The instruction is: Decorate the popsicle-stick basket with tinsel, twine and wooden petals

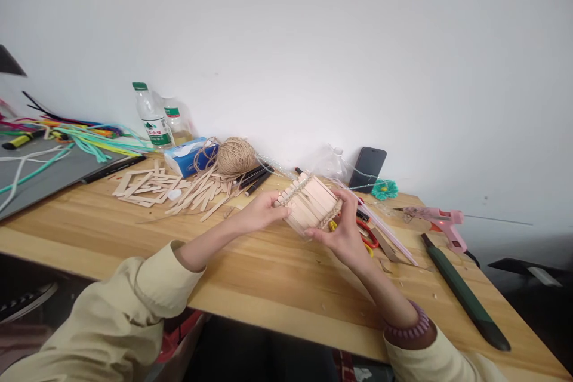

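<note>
Between my two hands is a small craft piece made of popsicle sticks [313, 202], with bands of braided twine along two opposite sides. My left hand [264, 212] pinches its left edge, thumb on top. At the right side, my right hand [344, 230] grips the edge with thumb and fingers apart around it. The piece is held above the table, tilted toward me. Behind my right hand lie scissors [369, 234] with red and yellow handles, partly hidden.
Loose wooden sticks [143, 186], a twine ball [236, 156], a tissue pack [190, 158] and bottles [152, 116] stand at the left back. A phone [367, 168] leans on the wall. To the right lie a pink glue gun [441, 221] and a long green tool [465, 292].
</note>
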Tool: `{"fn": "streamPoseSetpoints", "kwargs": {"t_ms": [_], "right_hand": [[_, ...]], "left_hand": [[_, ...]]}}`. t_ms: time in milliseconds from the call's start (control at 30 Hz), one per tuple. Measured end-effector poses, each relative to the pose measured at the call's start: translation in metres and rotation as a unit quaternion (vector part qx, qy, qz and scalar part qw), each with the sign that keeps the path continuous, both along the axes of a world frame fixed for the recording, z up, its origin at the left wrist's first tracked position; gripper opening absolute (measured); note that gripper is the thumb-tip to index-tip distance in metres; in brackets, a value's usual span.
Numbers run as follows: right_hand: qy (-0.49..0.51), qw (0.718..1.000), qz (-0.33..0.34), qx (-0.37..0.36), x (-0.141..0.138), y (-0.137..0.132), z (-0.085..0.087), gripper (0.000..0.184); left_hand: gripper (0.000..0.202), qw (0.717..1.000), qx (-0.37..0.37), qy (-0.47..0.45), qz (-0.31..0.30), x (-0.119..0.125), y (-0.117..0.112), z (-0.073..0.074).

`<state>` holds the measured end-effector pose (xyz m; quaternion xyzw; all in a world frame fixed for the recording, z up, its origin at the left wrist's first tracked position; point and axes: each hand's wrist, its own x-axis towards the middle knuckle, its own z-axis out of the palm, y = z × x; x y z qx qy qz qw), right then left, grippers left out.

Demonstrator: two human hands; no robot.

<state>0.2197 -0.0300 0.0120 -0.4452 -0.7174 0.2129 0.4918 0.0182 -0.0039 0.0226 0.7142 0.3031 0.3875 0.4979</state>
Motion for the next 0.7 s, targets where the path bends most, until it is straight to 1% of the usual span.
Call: {"fn": "streamPoseSetpoints", "kwargs": {"t_ms": [100, 200, 267, 333, 367, 400, 467, 533, 567, 633, 700], "right_hand": [[0.068, 0.997, -0.003, -0.031, 0.003, 0.003, -0.001, 0.077], [0.145, 0.988, -0.014, -0.05, 0.007, 0.008, -0.001, 0.072], [0.191, 0.98, -0.022, -0.057, 0.009, 0.012, 0.004, 0.066], [0.228, 0.972, -0.019, -0.057, 0.007, 0.014, 0.011, 0.058], [0.242, 0.969, -0.013, -0.052, 0.005, 0.015, 0.016, 0.054], [0.253, 0.966, -0.007, -0.046, 0.001, 0.016, 0.02, 0.052], [0.262, 0.965, 0.002, -0.031, -0.008, 0.018, 0.026, 0.05], [0.255, 0.967, 0.008, -0.023, -0.017, 0.021, 0.03, 0.054], [0.245, 0.969, 0.015, -0.025, -0.02, 0.022, 0.031, 0.057], [0.209, 0.976, 0.041, -0.04, -0.022, 0.024, 0.036, 0.061], [0.159, 0.983, 0.067, -0.061, -0.016, 0.023, 0.043, 0.058]], "left_hand": [[0.039, 1.0, 0.007, -0.024, 0.004, -0.004, 0.005, 0.013], [0.043, 0.997, 0.029, -0.056, 0.048, -0.015, 0.014, 0.024], [0.041, 0.995, 0.045, -0.057, 0.069, -0.024, 0.02, 0.03], [0.04, 0.995, 0.06, -0.041, 0.066, -0.031, 0.024, 0.038], [0.043, 0.996, 0.066, -0.032, 0.059, -0.032, 0.025, 0.041], [0.051, 0.996, 0.073, -0.021, 0.051, -0.031, 0.026, 0.045], [0.079, 0.996, 0.09, 0.004, 0.027, -0.023, 0.027, 0.052], [0.109, 0.994, 0.109, 0.021, -0.008, -0.011, 0.028, 0.057], [0.119, 0.993, 0.116, 0.015, -0.015, -0.005, 0.029, 0.059], [0.125, 0.99, 0.137, -0.013, 0.008, 0.003, 0.031, 0.063], [0.121, 0.986, 0.155, -0.028, 0.045, 0.005, 0.034, 0.064]]}}
